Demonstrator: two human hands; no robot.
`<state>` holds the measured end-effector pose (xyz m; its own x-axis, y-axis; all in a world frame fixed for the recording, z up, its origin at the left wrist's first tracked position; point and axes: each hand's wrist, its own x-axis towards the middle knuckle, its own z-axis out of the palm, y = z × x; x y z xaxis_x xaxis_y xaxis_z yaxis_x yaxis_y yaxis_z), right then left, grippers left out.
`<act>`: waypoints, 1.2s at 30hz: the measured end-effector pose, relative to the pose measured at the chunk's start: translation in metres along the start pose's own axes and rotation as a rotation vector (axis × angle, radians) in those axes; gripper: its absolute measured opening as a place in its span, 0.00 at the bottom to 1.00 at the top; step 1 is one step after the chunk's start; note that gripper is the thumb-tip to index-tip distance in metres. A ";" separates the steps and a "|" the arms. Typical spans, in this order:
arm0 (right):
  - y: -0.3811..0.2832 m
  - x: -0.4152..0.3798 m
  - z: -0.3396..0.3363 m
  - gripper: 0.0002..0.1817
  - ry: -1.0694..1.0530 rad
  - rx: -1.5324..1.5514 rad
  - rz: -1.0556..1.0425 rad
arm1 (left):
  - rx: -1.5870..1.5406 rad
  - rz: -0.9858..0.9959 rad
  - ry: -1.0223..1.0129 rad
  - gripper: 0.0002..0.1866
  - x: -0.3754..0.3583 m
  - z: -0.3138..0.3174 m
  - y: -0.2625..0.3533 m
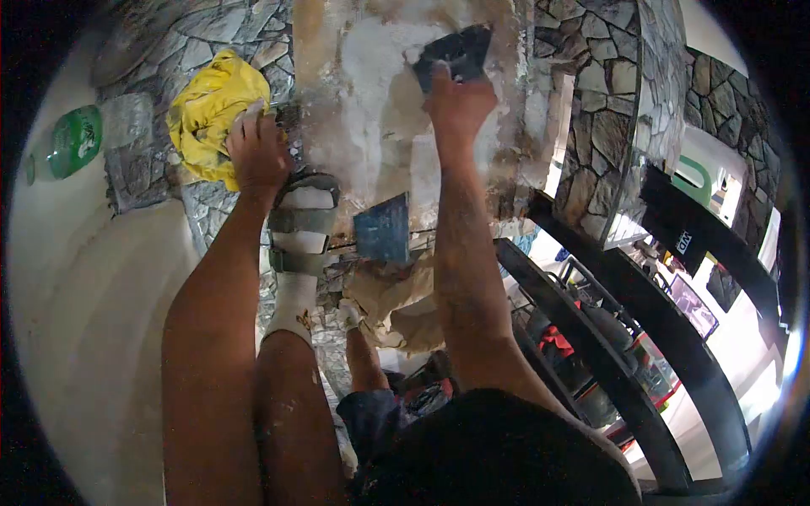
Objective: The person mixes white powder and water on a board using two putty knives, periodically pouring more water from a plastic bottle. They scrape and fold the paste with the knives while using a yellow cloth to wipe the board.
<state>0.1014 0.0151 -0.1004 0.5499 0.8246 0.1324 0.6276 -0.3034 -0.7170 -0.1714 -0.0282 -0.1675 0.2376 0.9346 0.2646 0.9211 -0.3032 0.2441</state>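
My right hand (462, 105) is closed around a dark flat blade tool (456, 57), which lies against the whitish, patchy panel (363, 93). At the left, my left hand (258, 152) touches the lower right side of a crumpled yellow cloth or bag (211, 110); its fingers are bent over the edge, and whether they grip it is unclear. A second dark blue blade (382, 229) rests at the panel's lower edge, apart from both hands.
A sandalled foot (302, 221) stands beside the panel's lower left. Green plastic bottle (76, 142) at far left. Stone-patterned surfaces (609, 135) flank the panel. Black curved slats (591, 337) run down the right, with cluttered items below. Brown paper-like material (396, 304) lies beneath the panel.
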 end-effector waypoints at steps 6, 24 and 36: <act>0.013 -0.007 -0.038 0.13 -0.005 -0.007 0.061 | -0.043 0.019 0.050 0.16 -0.001 0.002 -0.004; -0.009 0.007 -0.097 0.14 -0.340 -0.304 -0.070 | -0.053 0.029 0.065 0.21 -0.004 0.004 -0.007; 0.014 0.030 -0.095 0.16 -0.467 -0.477 -0.194 | 0.010 0.053 0.066 0.18 -0.003 0.009 -0.007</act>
<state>0.1790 -0.0101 -0.0410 0.1754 0.9719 -0.1570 0.9230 -0.2178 -0.3172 -0.1762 -0.0274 -0.1788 0.2658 0.9029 0.3378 0.9108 -0.3500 0.2189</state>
